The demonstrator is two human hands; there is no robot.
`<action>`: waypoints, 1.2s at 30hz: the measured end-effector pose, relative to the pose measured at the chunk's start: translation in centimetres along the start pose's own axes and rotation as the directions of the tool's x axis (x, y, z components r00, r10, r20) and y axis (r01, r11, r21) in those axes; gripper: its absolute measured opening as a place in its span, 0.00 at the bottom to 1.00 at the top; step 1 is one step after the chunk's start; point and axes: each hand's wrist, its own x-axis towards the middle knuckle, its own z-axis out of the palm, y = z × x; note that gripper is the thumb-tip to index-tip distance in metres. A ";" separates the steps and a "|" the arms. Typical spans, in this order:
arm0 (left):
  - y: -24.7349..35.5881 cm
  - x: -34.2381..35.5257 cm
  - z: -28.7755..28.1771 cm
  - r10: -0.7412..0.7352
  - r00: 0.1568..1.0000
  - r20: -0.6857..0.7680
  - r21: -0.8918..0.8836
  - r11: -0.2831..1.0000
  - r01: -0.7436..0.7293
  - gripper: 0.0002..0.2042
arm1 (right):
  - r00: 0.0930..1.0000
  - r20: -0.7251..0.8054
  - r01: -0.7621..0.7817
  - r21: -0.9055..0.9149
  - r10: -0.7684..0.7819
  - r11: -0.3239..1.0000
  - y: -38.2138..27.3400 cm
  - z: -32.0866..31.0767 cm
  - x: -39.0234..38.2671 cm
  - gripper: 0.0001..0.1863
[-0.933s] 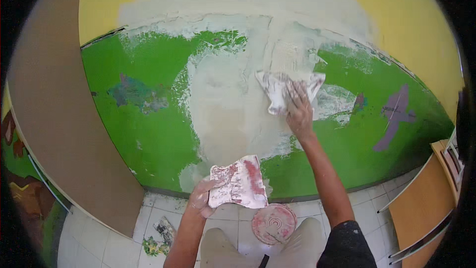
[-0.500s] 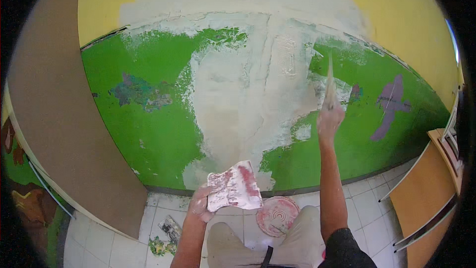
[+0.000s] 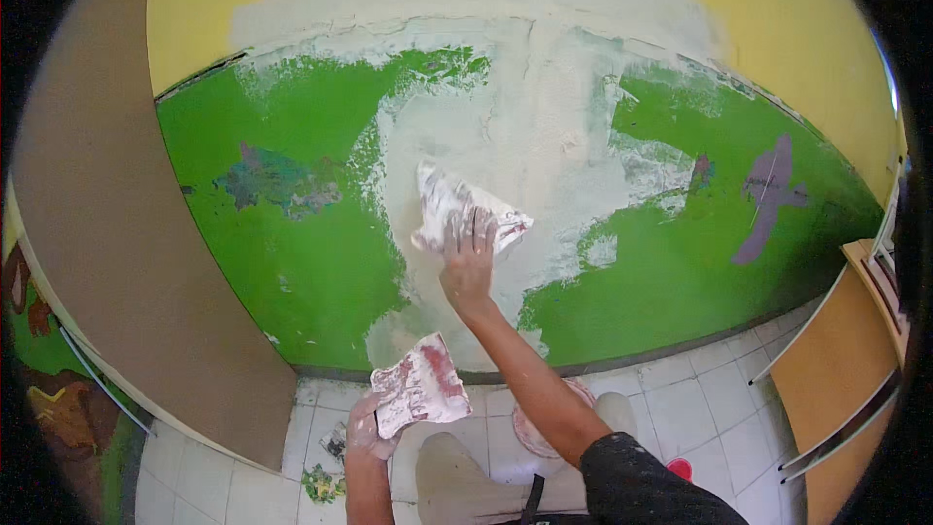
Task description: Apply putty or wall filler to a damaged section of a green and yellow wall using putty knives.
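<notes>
This is an indoor space under repair, shown by pale filler (image 3: 559, 131) across the yellow-and-green wall (image 3: 292, 277) above a tiled floor (image 3: 680, 403).

You are wearing this camera on your head, the left of two side-by-side fisheyes. It is facing the wall (image 3: 321, 277) from close in front and looking downward, your right hand (image 3: 468, 267) showing between lens and wall. The wide view is reaching past the wall to a brown panel (image 3: 146, 204) at its left and the tiled floor (image 3: 677, 415) below it, bending straight edges.
</notes>
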 end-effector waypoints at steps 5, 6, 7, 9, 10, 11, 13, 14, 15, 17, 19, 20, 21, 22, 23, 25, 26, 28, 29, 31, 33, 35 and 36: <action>0.3 -0.8 -1.8 0.010 0.999 0.049 -0.033 0.999 -0.009 0.19 | 0.991 -0.023 0.131 0.178 -0.129 0.975 4.4 -8.3 1.3 0.34; 0.1 -0.7 -1.7 0.029 1.000 0.005 -0.003 1.000 -0.029 0.19 | 0.982 -0.038 0.185 -0.009 -0.185 0.983 6.4 -10.5 3.9 0.33; -0.2 -0.6 -1.7 0.046 0.998 -0.041 0.030 0.999 -0.045 0.19 | 0.929 -0.231 0.282 -0.065 -0.290 0.957 7.7 -13.3 7.5 0.31; -0.4 0.1 -0.9 0.005 0.999 -0.039 0.035 0.999 -0.004 0.19 | 0.879 -0.275 0.345 -0.200 -0.391 0.917 10.7 -16.8 14.0 0.27; -0.6 0.3 -0.6 -0.031 0.999 -0.038 0.047 0.998 0.033 0.19 | 0.833 -0.263 0.431 -0.243 -0.487 0.869 12.5 -17.6 17.4 0.25; -1.1 0.6 -0.3 -0.042 0.998 -0.035 0.045 0.998 0.044 0.19 | 0.775 -0.243 0.514 -0.296 -0.584 0.805 14.0 -18.4 20.1 0.23; -2.1 1.3 -0.2 -0.076 0.996 -0.050 -0.032 0.997 0.074 0.20 | 0.777 -0.116 0.550 -0.353 -0.619 0.756 16.7 -16.9 21.2 0.23; -2.6 1.7 0.1 -0.079 0.995 -0.052 -0.032 0.996 0.078 0.20 | 0.766 0.017 0.591 -0.411 -0.642 0.694 18.0 -15.9 21.1 0.24; -2.9 1.8 0.2 -0.076 0.997 -0.028 -0.021 0.997 0.076 0.20 | 0.768 0.010 0.591 -0.399 -0.641 0.701 18.4 -14.5 19.8 0.24; -3.3 3.0 -1.1 -0.059 0.998 0.010 -0.001 0.998 0.059 0.20 | 0.850 -0.078 0.503 -0.167 -0.520 0.848 18.6 -12.0 14.1 0.24; -4.5 4.0 -2.2 -0.096 0.995 -0.003 0.031 0.995 0.096 0.21 | 0.888 0.048 0.458 -0.174 -0.457 0.871 21.2 -10.9 8.2 0.25; -4.7 4.2 -2.1 -0.103 0.995 -0.001 0.033 0.994 0.103 0.21 | 0.902 0.082 0.431 -0.138 -0.423 0.892 22.2 -10.4 5.0 0.25; -4.9 4.4 -1.8 -0.135 0.991 0.015 -0.001 0.991 0.135 0.21 | 0.913 0.115 0.404 -0.106 -0.392 0.909 23.0 -10.4 2.2 0.26; -5.1 4.4 -1.6 -0.168 0.985 0.031 -0.035 0.985 0.170 0.22 | 0.909 0.165 0.402 -0.109 -0.382 0.909 23.7 -10.8 -0.4 0.25; -5.1 4.2 -1.7 -0.166 0.986 0.030 -0.034 0.985 0.167 0.22 | 0.904 0.211 0.399 -0.102 -0.372 0.911 23.9 -11.1 -2.6 0.24; -4.7 4.2 -2.2 -0.146 0.988 0.049 0.035 0.989 0.145 0.22 | 0.916 0.245 0.343 -0.064 -0.319 0.937 22.8 -12.6 -4.7 0.22; -4.4 3.6 -2.4 -0.133 0.990 0.043 0.039 0.991 0.131 0.22 | 0.919 0.292 0.281 -0.020 -0.263 0.960 22.1 -13.0 -5.2 0.19; -4.8 3.8 -2.4 -0.144 0.987 0.074 0.052 0.989 0.141 0.22 | 0.998 0.010 -0.056 0.230 0.055 0.972 25.1 -13.0 -6.5 0.16; -4.9 3.9 -2.6 -0.146 0.986 0.085 0.046 0.989 0.143 0.22 | 0.893 -0.152 -0.282 0.547 0.424 0.789 26.0 -12.6 -6.8 0.14; -4.3 2.7 -3.1 -0.087 0.996 0.013 0.029 0.996 0.087 0.22 | 0.689 0.005 -0.723 0.083 0.725 0.686 22.5 -17.1 0.4 0.12; -4.3 2.4 -2.4 -0.105 0.994 0.037 0.002 0.994 0.105 0.22 | 0.684 -0.374 -0.343 0.592 0.627 0.729 23.0 -17.1 5.6 0.09; -4.6 2.3 -1.8 -0.123 0.991 0.055 -0.026 0.992 0.125 0.22 | 0.724 -0.250 -0.479 0.488 0.643 0.729 24.8 -16.5 10.2 0.11; -4.5 2.1 -2.1 -0.124 0.991 0.043 -0.025 0.992 0.125 0.21 | 0.719 -0.371 -0.492 0.325 0.587 0.808 23.0 -14.3 11.5 0.10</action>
